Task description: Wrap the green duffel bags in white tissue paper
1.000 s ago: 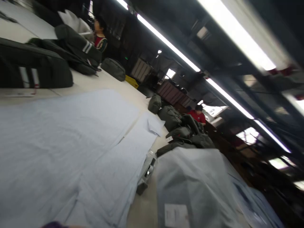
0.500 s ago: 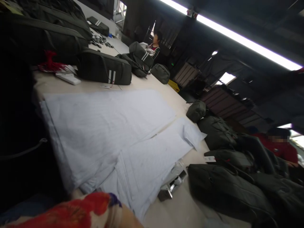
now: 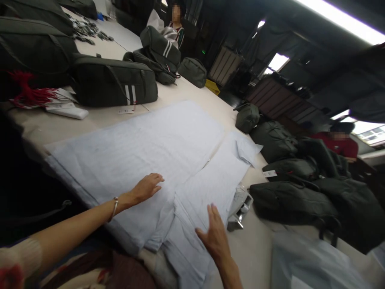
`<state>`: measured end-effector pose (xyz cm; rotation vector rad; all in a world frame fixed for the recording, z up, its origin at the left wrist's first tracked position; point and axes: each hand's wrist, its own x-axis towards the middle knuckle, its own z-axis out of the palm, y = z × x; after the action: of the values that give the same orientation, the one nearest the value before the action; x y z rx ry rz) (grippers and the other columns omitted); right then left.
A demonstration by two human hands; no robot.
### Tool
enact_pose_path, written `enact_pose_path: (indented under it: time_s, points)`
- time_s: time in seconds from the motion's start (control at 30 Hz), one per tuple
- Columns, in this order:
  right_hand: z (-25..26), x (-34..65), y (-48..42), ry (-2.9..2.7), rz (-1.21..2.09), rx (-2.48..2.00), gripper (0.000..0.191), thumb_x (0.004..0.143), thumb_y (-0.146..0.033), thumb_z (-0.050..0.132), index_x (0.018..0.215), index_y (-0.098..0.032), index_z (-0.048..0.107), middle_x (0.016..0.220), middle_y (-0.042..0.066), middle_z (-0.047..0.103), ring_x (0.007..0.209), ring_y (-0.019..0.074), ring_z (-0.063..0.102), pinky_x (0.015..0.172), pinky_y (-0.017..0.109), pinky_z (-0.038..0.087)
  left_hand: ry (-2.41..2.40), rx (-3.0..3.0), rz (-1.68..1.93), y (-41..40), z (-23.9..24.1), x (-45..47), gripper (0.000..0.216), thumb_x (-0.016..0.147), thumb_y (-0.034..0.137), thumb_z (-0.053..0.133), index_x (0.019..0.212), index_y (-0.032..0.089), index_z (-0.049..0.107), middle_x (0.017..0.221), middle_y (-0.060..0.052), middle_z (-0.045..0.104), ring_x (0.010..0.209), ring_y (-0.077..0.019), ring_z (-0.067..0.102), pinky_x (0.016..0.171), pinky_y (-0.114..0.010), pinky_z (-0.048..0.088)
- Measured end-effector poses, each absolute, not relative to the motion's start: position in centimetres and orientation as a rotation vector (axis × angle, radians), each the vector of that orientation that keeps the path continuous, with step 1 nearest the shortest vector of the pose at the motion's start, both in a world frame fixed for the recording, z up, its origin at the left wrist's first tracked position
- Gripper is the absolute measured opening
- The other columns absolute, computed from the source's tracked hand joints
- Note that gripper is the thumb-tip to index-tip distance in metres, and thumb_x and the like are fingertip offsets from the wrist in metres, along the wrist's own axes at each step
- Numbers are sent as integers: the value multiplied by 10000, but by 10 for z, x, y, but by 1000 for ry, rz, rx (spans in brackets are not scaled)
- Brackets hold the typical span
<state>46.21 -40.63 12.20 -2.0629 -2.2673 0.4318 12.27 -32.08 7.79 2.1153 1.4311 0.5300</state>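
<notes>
Large whitish translucent sheets (image 3: 126, 148), perhaps plastic bags, lie stacked on the table before me. Over their near half is my left hand (image 3: 148, 186), a bracelet on its wrist, fingers stretched out and holding nothing. My right hand (image 3: 215, 233) is above a second, overlapping stack (image 3: 204, 188), thumb and fingers apart. Whether either palm touches the sheets I cannot tell. Just right of that hand stands a grey-and-metal tape dispenser (image 3: 240, 210). A small folded clear packet (image 3: 248, 151) rests on the far end of the second stack.
Dark green bags, one with two white stripes (image 3: 114, 82), stand at the back left beside red-stringed tags (image 3: 57, 98). Several more bags (image 3: 291, 202) line the right side. Clear plastic (image 3: 313, 261) lies front right. Two people are at work, one far back (image 3: 179, 34), one at right (image 3: 345, 142).
Both my hands have come into view over the sheets; before, only a patterned sleeve and part of an arm showed at the bottom. My view has shifted, and the sheets look little moved.
</notes>
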Motion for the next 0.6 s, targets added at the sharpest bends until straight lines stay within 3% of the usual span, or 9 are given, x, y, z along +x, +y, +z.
enact_pose_path:
  time_s: [0.07,0.13,0.23,0.37,0.5,0.6]
  points:
    - [107,426,-387,-2318,504,-2214,939,682,-213,747,1508,-141,306,1595,183,245,1473,357,201,1164,557,268,1429,2192,489,-327,71,95,346,844,100,605,1183,168,625,1312,-142,598,1264,-299,515,1063,-477,421]
    - [94,400,-366,-2361,609,-2359,1010,633,-148,705,1529,-93,243,1599,204,220,1478,359,190,1154,527,292,1406,2295,424,-332,65,76,396,824,88,627,1208,180,615,1357,-140,577,1308,-296,490,1089,-473,404]
    - [80,386,-348,-2387,639,-2438,960,629,-90,647,1514,-57,276,1577,213,277,1453,335,275,1121,409,360,1336,2397,297,-336,62,56,452,802,69,653,1237,179,606,1379,-145,566,1323,-293,485,1103,-460,397]
    - [80,393,-344,-2391,548,-2449,799,681,-36,577,1458,-100,408,1529,165,400,1407,262,384,1114,326,360,1189,2442,181,-338,67,36,496,794,66,675,1272,169,589,1400,-159,548,1317,-303,490,1101,-472,395]
    - [95,407,-338,-2323,484,-2498,586,821,5,395,1352,-183,555,1358,84,609,1252,189,562,1065,301,405,1034,2496,116,-333,70,27,454,807,56,663,1246,149,598,1397,-172,548,1304,-306,500,1110,-492,377]
    - [110,418,-344,-2266,430,-2538,541,872,-13,327,1285,-209,615,1298,65,652,1186,190,609,1044,312,424,980,2491,112,-326,68,25,439,806,49,663,1231,144,601,1378,-162,562,1286,-290,512,1116,-467,374]
